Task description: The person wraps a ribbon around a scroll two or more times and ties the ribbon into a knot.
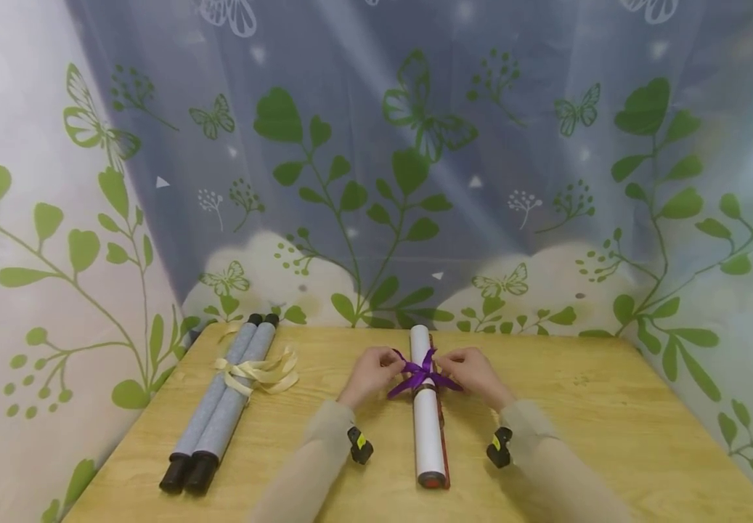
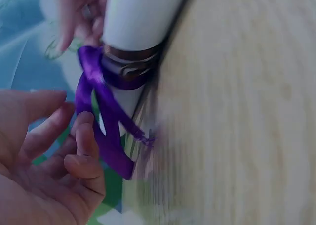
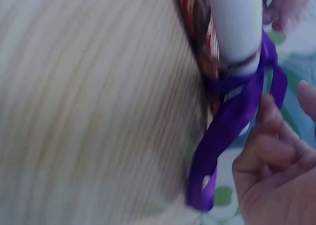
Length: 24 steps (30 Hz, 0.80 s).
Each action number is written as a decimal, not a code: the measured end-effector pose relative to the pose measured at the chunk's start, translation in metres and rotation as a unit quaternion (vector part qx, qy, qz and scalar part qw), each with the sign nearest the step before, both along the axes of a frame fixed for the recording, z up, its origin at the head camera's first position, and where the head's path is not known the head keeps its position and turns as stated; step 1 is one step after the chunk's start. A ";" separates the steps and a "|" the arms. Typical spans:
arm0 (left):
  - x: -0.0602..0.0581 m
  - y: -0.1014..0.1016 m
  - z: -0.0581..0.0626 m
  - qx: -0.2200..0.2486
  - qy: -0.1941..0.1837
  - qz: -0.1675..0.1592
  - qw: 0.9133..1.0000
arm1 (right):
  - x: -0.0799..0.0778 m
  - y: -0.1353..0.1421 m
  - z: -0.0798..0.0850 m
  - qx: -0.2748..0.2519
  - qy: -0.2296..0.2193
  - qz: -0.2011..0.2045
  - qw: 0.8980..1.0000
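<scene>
A white roll (image 1: 428,436) with a dark end cap lies lengthwise on the table, a red-and-gold patterned edge (image 3: 187,2) along its right side. A purple ribbon (image 1: 420,373) is tied round its middle in a bow, just beyond a thin brown band (image 2: 133,54). My left hand (image 1: 373,372) is at the bow's left side, with loosely bent fingers touching a loop in the left wrist view. At the right side, my right hand (image 1: 474,372) has a fingertip against the ribbon, its thumb apart in the right wrist view.
Two grey-blue rolls (image 1: 222,414) with black ends lie side by side at the left, tied with a cream ribbon (image 1: 265,372). Behind the wooden table (image 1: 611,436) hangs a curtain (image 1: 363,145) printed with leaves and butterflies. Each wrist carries a small black camera (image 1: 360,445).
</scene>
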<state>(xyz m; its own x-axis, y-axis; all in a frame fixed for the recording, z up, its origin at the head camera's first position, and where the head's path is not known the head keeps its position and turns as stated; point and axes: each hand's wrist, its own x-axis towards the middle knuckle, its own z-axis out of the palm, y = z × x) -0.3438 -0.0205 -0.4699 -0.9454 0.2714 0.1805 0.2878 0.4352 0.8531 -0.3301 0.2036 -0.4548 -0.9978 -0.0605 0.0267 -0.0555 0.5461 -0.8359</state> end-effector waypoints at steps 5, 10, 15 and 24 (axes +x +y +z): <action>0.010 0.007 0.002 -0.099 0.025 -0.053 0.993 | -0.003 -0.020 0.001 0.049 0.030 -0.023 0.998; 0.013 0.008 -0.002 -0.108 -0.007 -0.077 0.991 | -0.005 -0.015 -0.005 -0.051 -0.010 0.021 0.998; 0.013 0.001 0.000 -0.096 -0.035 -0.072 0.992 | -0.001 0.013 -0.005 -0.042 -0.018 0.133 0.990; 0.014 -0.007 -0.003 -0.111 -0.045 -0.103 0.987 | 0.008 0.031 -0.011 0.156 0.139 0.217 0.953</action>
